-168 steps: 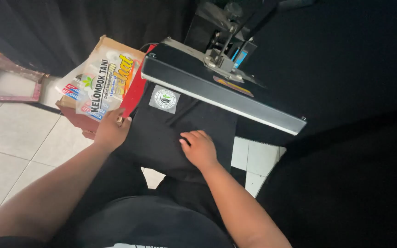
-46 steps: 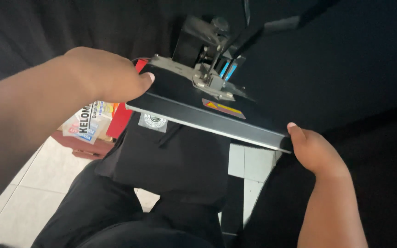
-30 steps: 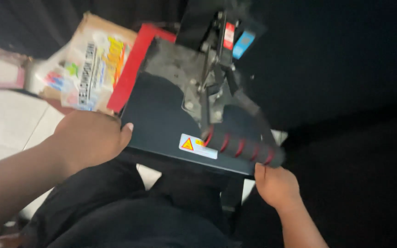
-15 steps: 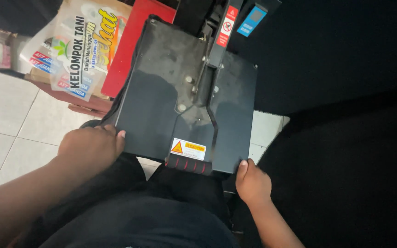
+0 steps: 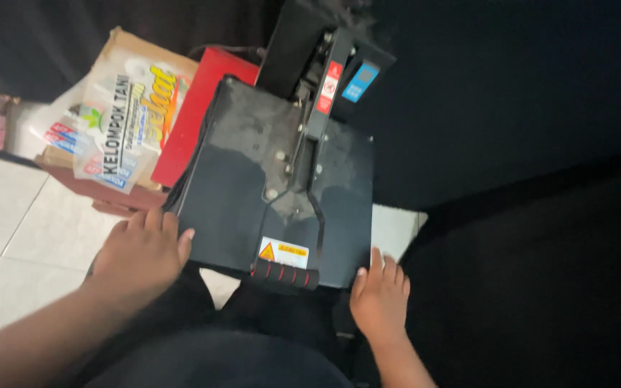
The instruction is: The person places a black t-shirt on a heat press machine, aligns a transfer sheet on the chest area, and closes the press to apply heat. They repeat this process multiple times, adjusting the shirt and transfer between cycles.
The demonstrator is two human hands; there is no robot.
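Press lid (image 5: 274, 194) now fully down since half second ago, handle (image 5: 285, 274) toward person; left hand (image 5: 141, 255) flat at lid corner, right hand (image 5: 381, 298) spread at front edge (holding nothing); black cloth (image 5: 267, 316) hangs below

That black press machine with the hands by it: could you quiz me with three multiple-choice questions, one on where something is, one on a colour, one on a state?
1. Where does the left hand rest?
A. at the press's near left corner
B. on the handle
C. on the cardboard box

2. What colour are the rings on the handle?
A. blue
B. red
C. white

3. How is the top plate of the press?
A. lifted high
B. taken off
C. lowered flat

Answers:
1 A, its fingers lie against that corner, while the right hand sits by the near right corner.
2 B, red bands circle the black grip.
3 C, the plate lies flat with the handle at the near edge.
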